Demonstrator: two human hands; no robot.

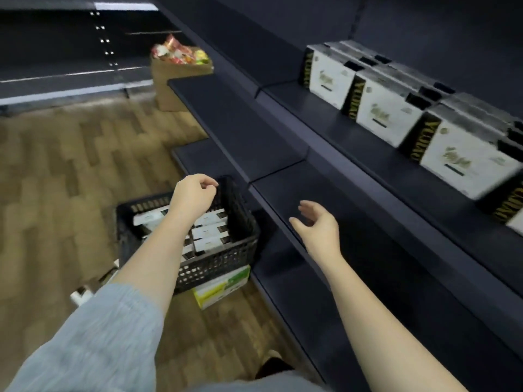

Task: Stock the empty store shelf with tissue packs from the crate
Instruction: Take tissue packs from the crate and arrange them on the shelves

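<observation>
Head view: over a black crate (pixel 226 258) of tissue packs (pixel 210 230) on the floor, the left hand (pixel 194 195) hangs loosely curled and empty, the right hand (pixel 318 224) spread empty beside the shelf (pixel 368 154), where stocked packs (pixel 392 111) leaning forward might topple if bumped.

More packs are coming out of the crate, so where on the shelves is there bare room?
The upper shelf is bare left of the tissue packs; its right end is crowded. The middle shelf beside the crate is bare throughout.
</observation>
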